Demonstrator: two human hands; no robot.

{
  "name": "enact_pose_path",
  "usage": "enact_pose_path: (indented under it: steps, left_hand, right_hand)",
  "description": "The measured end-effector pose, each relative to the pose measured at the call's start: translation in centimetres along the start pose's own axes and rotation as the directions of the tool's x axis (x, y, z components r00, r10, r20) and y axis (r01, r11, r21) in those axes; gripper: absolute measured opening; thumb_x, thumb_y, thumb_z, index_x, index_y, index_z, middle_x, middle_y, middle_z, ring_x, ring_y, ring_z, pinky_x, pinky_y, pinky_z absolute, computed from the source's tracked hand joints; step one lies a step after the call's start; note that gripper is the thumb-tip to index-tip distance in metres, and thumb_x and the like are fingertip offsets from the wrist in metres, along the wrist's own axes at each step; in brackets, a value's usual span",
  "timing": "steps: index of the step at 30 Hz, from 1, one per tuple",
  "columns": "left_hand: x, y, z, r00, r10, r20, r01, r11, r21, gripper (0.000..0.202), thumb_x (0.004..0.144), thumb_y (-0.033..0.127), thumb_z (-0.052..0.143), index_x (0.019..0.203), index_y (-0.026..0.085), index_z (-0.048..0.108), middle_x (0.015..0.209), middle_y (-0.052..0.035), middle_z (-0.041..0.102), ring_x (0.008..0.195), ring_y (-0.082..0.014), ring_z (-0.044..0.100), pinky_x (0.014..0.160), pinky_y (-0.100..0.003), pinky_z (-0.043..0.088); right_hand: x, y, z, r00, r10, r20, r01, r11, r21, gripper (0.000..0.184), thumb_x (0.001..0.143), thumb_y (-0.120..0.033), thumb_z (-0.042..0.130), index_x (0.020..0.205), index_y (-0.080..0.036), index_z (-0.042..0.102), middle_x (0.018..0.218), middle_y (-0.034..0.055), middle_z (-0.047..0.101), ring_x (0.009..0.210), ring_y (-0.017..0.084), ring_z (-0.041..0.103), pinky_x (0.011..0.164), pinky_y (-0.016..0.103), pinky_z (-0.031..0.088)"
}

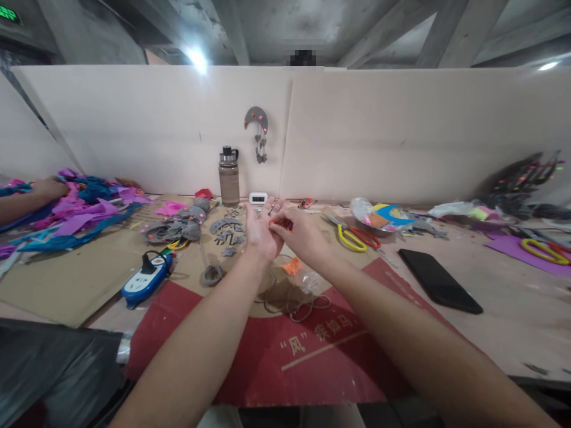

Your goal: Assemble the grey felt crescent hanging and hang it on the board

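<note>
A small orange piece of soft-looking material (272, 223) sits above the palm of the left hand (264, 230), at the tips of the right hand (300, 230), whose thumb and forefinger are pinched narrow on it; its exact shape is too small to tell. The left hand lies palm up, its fingers spread loosely apart. Beneath the wrists, a crumpled clear plastic bag (308, 279) with an orange scrap (292, 267) rests beside loose grey cord (303, 312) on a red-and-brown cardboard sheet (250, 362) covering the bench (504, 339). Left of the hands lie flat grey cut-out shapes (228, 252) and a coil of grey cord (212, 274); to the right are yellow-handled scissors (351, 239) and a black rectangular phone (439, 280). Behind, a clear bottle with a black lid (229, 178) stands near a white digital clock (258, 198).
</note>
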State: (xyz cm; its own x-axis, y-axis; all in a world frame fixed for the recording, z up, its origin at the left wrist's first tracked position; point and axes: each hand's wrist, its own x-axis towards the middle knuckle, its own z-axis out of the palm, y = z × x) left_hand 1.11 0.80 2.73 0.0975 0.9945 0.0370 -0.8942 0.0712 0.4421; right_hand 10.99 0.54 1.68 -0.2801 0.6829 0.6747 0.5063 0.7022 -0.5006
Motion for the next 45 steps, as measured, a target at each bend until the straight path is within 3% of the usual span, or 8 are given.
enact_pose_path:
  steps: [7, 14, 21, 26, 29, 35, 40, 45]
  left_hand:
    - [0.5, -1.1, -0.5, 0.998, 0.049, 0.039, -0.059, 0.945, 0.322, 0.040, 0.094, 0.042, 0.042, 0.081, 0.011, 0.065, 0.074, -0.0063, 0.064, 0.060, -0.0102, 0.058, 0.055, -0.020, 0.045]
    - [0.4, -1.2, -0.7, 0.986, 0.065, 0.153, -0.130, 0.874, 0.468, 0.011, 0.084, 0.012, 0.059, 0.076, 0.010, 0.067, 0.069, -0.0037, 0.065, 0.057, -0.0068, 0.057, 0.050, -0.016, 0.041]
    - [1.1, -0.6, -1.1, 0.998, 0.042, 0.036, -0.052, 0.946, 0.320, 0.011, 0.085, 0.013, 0.057, 0.077, 0.010, 0.064, 0.068, -0.0047, 0.066, 0.060, -0.0095, 0.062, 0.056, -0.018, 0.049]
    - [1.3, -0.5, -0.8, 0.995, -0.083, -0.057, 0.087, 0.995, 0.058, 0.023, 0.089, 0.009, 0.041, 0.083, 0.009, 0.062, 0.066, -0.0060, 0.066, 0.051, -0.0071, 0.059, 0.051, -0.014, 0.047]
    - [1.5, -0.4, -0.8, 0.989, -0.127, -0.070, 0.126, 0.992, -0.022, 0.027, 0.091, 0.011, 0.037, 0.099, 0.009, 0.062, 0.083, -0.0115, 0.071, 0.065, -0.0107, 0.067, 0.054, -0.015, 0.050]
    - [1.3, -0.2, -0.7, 0.992, -0.093, -0.083, 0.084, 0.991, -0.106, 0.037, 0.090, 0.011, 0.033, 0.116, 0.010, 0.059, 0.104, -0.0142, 0.070, 0.078, -0.0131, 0.070, 0.069, -0.020, 0.055]
    - [1.0, -0.1, -0.6, 0.994, -0.073, -0.086, 0.060, 0.987, -0.149, 0.042, 0.085, 0.005, 0.033, 0.119, 0.007, 0.057, 0.101, -0.0148, 0.070, 0.081, -0.0135, 0.069, 0.072, -0.020, 0.055]
    - [1.0, -0.3, -0.5, 0.992, -0.087, -0.090, 0.073, 0.987, -0.146, 0.032, 0.088, 0.009, 0.034, 0.103, 0.008, 0.062, 0.091, -0.0126, 0.071, 0.077, -0.0144, 0.069, 0.070, -0.022, 0.056]
  right_hand:
    - [-0.3, 1.6, -1.3, 0.981, 0.137, -0.140, -0.104, 0.969, 0.223, 0.014, 0.082, -0.028, 0.058, 0.090, -0.020, 0.068, 0.088, 0.0039, 0.068, 0.077, 0.017, 0.060, 0.076, 0.035, 0.047]
    - [-0.2, 2.5, -1.8, 0.965, 0.164, -0.207, -0.109, 0.961, 0.253, 0.012, 0.081, -0.027, 0.059, 0.086, -0.018, 0.065, 0.086, 0.0049, 0.065, 0.077, 0.017, 0.060, 0.073, 0.034, 0.049]
    - [0.0, 2.3, -1.6, 0.941, 0.256, -0.223, -0.157, 0.910, 0.384, 0.018, 0.083, -0.033, 0.054, 0.089, -0.019, 0.063, 0.085, 0.0036, 0.066, 0.076, 0.015, 0.060, 0.072, 0.032, 0.050]
    - [-1.0, 1.1, -0.2, 0.985, -0.059, -0.162, 0.070, 0.996, 0.058, 0.017, 0.087, -0.026, 0.054, 0.090, -0.023, 0.070, 0.098, 0.0056, 0.068, 0.096, 0.021, 0.056, 0.091, 0.041, 0.044]
    - [-1.5, 0.8, 0.8, 0.981, -0.179, -0.070, 0.169, 0.977, -0.133, 0.021, 0.089, -0.024, 0.053, 0.091, -0.024, 0.074, 0.099, 0.0076, 0.068, 0.098, 0.024, 0.053, 0.090, 0.044, 0.043]
    - [-1.5, 0.2, 0.9, 0.967, -0.254, 0.021, 0.254, 0.958, -0.130, 0.029, 0.090, -0.019, 0.046, 0.102, -0.025, 0.072, 0.107, 0.0054, 0.068, 0.103, 0.022, 0.056, 0.096, 0.043, 0.040]
    - [-1.4, -0.1, 0.6, 0.971, -0.238, 0.003, 0.238, 0.971, -0.025, 0.031, 0.089, -0.014, 0.043, 0.102, -0.024, 0.069, 0.109, 0.0047, 0.069, 0.102, 0.019, 0.059, 0.096, 0.041, 0.042]
    - [-1.6, 0.0, 0.9, 0.977, -0.183, -0.105, 0.176, 0.982, -0.075, 0.017, 0.085, -0.016, 0.053, 0.092, -0.021, 0.067, 0.100, 0.0064, 0.066, 0.099, 0.022, 0.056, 0.091, 0.041, 0.044]
